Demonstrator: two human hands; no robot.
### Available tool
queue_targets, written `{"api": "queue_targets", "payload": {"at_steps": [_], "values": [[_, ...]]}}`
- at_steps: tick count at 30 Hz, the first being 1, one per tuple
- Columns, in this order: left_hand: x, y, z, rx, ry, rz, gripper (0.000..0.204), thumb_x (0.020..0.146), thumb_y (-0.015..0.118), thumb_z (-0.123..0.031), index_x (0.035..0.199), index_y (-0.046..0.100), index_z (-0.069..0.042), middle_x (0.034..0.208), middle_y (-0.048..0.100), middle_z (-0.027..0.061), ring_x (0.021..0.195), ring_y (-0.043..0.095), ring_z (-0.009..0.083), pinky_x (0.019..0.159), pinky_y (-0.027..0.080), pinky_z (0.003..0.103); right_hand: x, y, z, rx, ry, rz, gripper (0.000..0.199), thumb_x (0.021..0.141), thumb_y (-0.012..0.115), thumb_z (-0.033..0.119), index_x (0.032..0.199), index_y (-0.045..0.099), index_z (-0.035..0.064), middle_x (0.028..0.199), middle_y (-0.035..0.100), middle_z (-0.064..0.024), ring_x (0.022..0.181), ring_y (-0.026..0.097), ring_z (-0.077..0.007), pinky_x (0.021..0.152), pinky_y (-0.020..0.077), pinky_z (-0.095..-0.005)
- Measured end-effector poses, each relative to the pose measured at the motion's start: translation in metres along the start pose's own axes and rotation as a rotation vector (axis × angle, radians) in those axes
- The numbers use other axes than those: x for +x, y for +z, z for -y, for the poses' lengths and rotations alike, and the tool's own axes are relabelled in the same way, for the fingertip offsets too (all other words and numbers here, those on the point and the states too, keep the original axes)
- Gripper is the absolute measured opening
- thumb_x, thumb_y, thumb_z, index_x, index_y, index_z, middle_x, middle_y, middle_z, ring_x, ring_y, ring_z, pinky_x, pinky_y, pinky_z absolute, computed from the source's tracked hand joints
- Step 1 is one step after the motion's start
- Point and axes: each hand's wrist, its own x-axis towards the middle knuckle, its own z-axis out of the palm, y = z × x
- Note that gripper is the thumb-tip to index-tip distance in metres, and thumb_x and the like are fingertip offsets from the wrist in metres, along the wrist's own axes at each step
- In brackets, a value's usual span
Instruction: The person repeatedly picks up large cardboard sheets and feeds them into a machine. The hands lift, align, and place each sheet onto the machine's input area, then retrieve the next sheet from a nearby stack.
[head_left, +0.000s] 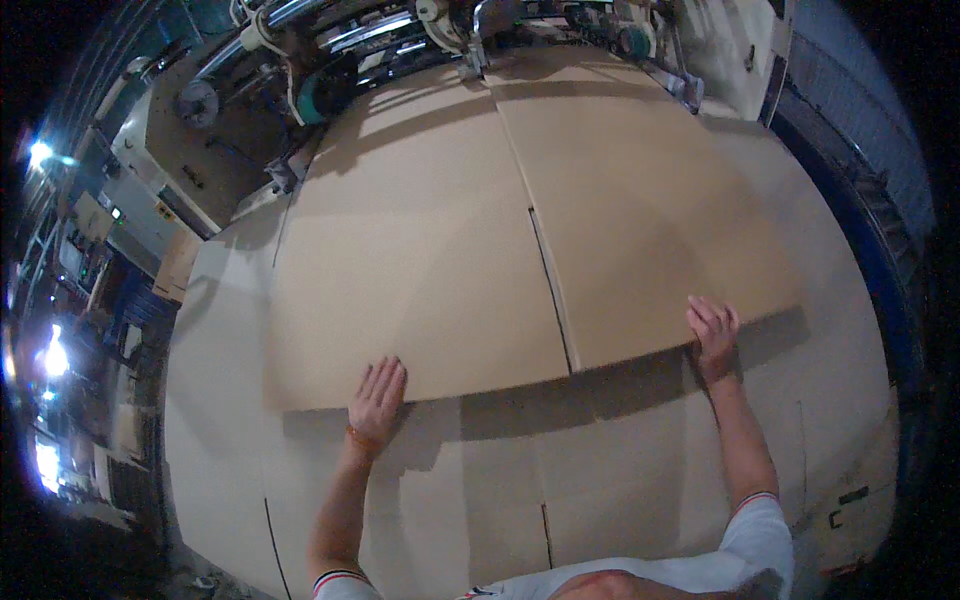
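Note:
A large flat brown cardboard sheet [440, 240] with a slot cut down its middle lies on top of a stack of similar cardboard sheets [620, 470]. My left hand [377, 398] rests flat, fingers spread, on the near edge of the top sheet at its left part. My right hand [713, 333] presses flat against the same near edge further right. Neither hand grips anything; both palms lie on the board. The sheet's far end reaches under a machine.
A feeding machine [420, 40] with rollers and shafts stands at the far end of the stack. A blue rail [870, 260] curves along the right side. Beige cabinets and bright lamps [55, 355] are at the left.

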Motion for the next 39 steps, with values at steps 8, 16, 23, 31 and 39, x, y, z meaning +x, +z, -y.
{"api": "queue_targets", "payload": {"at_steps": [8, 16, 23, 31, 39], "values": [[0.079, 0.057, 0.089, 0.124, -0.066, -0.073, 0.041, 0.085, 0.056, -0.003, 0.126, 0.054, -0.008, 0.13, 0.054, 0.0123, 0.12, 0.051, 0.0299, 0.098, 0.044, 0.041, 0.083, 0.072, -0.03, -0.043, -0.007, -0.105, 0.031, 0.085, 0.053, 0.012, 0.116, 0.056, 0.0149, 0.125, 0.057, -0.0018, 0.117, 0.05, -0.0252, 0.1, 0.0333, -0.0517], [0.161, 0.116, 0.137, 0.158, -0.211, 0.003, 0.042, 0.087, 0.047, -0.003, 0.128, 0.051, -0.01, 0.133, 0.049, 0.0134, 0.12, 0.048, 0.0325, 0.099, 0.043, 0.041, 0.146, 0.16, -0.079, -0.16, 0.035, -0.066, 0.032, 0.085, 0.05, 0.016, 0.116, 0.059, 0.0161, 0.123, 0.058, -0.001, 0.119, 0.048, -0.0251, 0.099, 0.0332, -0.0508], [0.183, 0.136, 0.162, 0.372, -0.289, 0.115, 0.049, 0.089, 0.046, -0.013, 0.138, 0.04, -0.018, 0.138, 0.044, 0.0102, 0.128, 0.041, 0.0285, 0.106, 0.03, 0.053, 0.167, 0.185, -0.068, -0.172, 0.096, -0.029, 0.038, 0.085, 0.05, 0.013, 0.123, 0.055, 0.0159, 0.131, 0.053, 0.0022, 0.124, 0.046, -0.0233, 0.104, 0.0333, -0.0477], [0.13, 0.092, 0.093, 0.338, -0.232, 0.117, 0.053, 0.09, 0.048, -0.013, 0.14, 0.034, -0.007, 0.145, 0.036, 0.0104, 0.138, 0.027, 0.0287, 0.112, 0.017, 0.055, 0.154, 0.152, -0.01, 0.065, 0.05, 0.002, 0.042, 0.09, 0.048, 0.014, 0.13, 0.046, 0.0045, 0.143, 0.037, -0.0136, 0.133, 0.036, -0.0299, 0.11, 0.0271, -0.0478], [-0.073, -0.038, -0.032, 0.085, -0.394, 0.309, 0.044, 0.092, 0.05, -0.014, 0.133, 0.041, -0.002, 0.132, 0.047, 0.0186, 0.124, 0.044, 0.0343, 0.108, 0.028, 0.052, 0.038, 0.046, 0.093, 0.353, 0.125, 0.275, 0.032, 0.085, 0.05, 0.005, 0.115, 0.056, -0.0043, 0.131, 0.05, -0.0194, 0.128, 0.04, -0.0367, 0.107, 0.0333, -0.0451]]}}
